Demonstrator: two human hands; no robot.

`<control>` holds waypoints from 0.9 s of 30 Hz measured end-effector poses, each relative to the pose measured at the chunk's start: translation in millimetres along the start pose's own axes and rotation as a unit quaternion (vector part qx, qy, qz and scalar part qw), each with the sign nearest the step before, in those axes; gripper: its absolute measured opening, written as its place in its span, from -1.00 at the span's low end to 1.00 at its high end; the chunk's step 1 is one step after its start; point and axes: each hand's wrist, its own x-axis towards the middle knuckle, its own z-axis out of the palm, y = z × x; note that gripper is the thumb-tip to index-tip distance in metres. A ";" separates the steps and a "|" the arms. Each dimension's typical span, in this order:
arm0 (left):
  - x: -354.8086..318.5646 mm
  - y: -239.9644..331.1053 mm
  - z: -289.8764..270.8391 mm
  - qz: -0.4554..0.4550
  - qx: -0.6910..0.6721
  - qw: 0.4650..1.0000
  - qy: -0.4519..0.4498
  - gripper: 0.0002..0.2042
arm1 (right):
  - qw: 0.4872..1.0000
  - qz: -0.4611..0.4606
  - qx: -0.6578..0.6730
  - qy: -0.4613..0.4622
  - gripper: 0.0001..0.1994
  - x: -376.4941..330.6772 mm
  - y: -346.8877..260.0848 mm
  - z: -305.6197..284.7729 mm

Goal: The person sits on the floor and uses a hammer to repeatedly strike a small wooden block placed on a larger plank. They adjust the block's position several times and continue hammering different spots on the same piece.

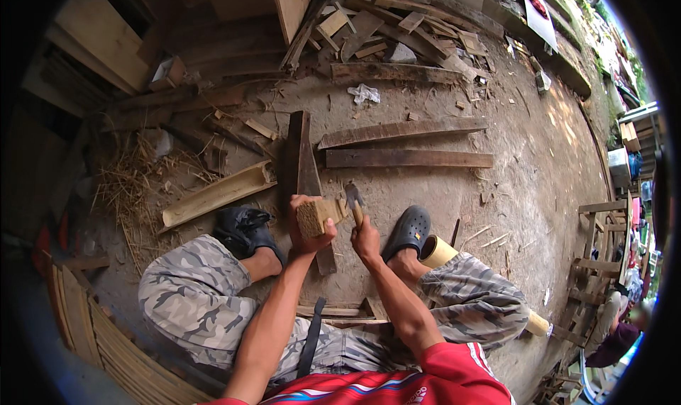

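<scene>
My left hand (305, 242) is closed around a pale, rough wooden block (313, 218), held above a dark wooden beam (299, 146) that lies lengthwise on the ground. In my right hand (366, 240) is the wooden handle of a short hammer-like tool (352, 193) with a dark metal head. That head is close to the block's right end; whether they touch, I cannot tell. The exact shape of the head is too blurred to make out.
Two dark planks (408, 158) lie beyond my right foot. A split bamboo piece (216, 196) and straw (135, 185) are at left. Scrap wood (383, 32) is heaped at the back. A person (618, 327) is at the far right, near a wooden rack (599, 242).
</scene>
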 end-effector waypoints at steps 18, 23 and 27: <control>-16.3 -50.7 -43.4 -0.279 -0.117 0.942 0.145 -0.34 | 0.961 0.257 0.088 -0.054 -0.63 -36.6 57.4 19.3; -11.3 -60.5 -69.0 -0.348 0.017 0.936 0.050 -0.20 | 0.944 0.296 0.104 -0.102 -0.65 -52.0 39.5 1.4; -6.4 -60.9 -66.6 -0.328 0.103 0.920 0.188 0.00 | 0.941 0.293 0.109 -0.132 -0.65 -42.2 54.9 -8.8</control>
